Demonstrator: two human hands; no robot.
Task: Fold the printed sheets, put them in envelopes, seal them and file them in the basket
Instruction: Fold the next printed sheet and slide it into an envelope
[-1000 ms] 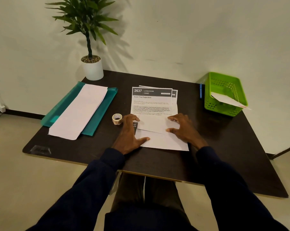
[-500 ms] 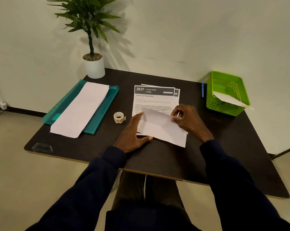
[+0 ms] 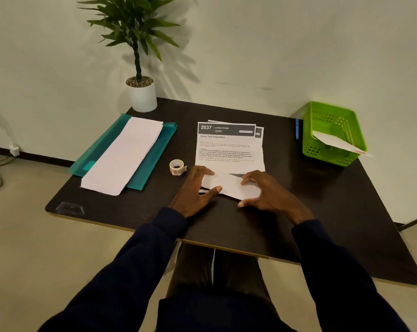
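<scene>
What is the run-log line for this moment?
phase: folding | left hand: pressing folded sheet | right hand: pressing folded sheet | location: atop printed stack | basket: one envelope inside

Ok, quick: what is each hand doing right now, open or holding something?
Left hand: open, pressing down on the folded sheet.
Right hand: open, pressing on the same sheet.

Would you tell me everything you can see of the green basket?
The green basket is a rectangular tub, plastic by its look, its walls pierced with rows of holes. It stands upright at the far right corner of the table. A white envelope leans inside, poking over its right rim. A blue pen lies beside its left wall.
</scene>
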